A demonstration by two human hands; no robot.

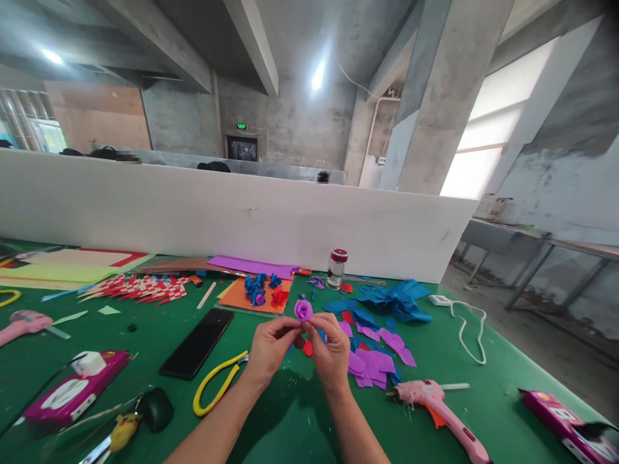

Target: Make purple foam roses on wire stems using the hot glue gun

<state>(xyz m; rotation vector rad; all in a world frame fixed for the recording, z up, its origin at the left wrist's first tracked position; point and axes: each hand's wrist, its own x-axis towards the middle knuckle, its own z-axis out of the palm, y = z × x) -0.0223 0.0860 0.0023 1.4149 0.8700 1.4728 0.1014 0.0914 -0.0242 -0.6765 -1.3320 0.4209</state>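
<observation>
A small purple paper rose is held up between both hands above the green table. My left hand pinches its base from the left, fingers closed. From the right, the thumb and fingers of my right hand close on the same base, so the stem end is hidden. Close to my right hand lie loose purple paper petals, with blue paper pieces behind them. Yellow-handled pliers or scissors rest beside my left wrist; their working end is mostly hidden.
A pink glue gun lies at right, another at far left. A black phone is left of my hands. Finished blue and red flowers sit on orange paper. Behind stand a red-lidded jar and a white partition.
</observation>
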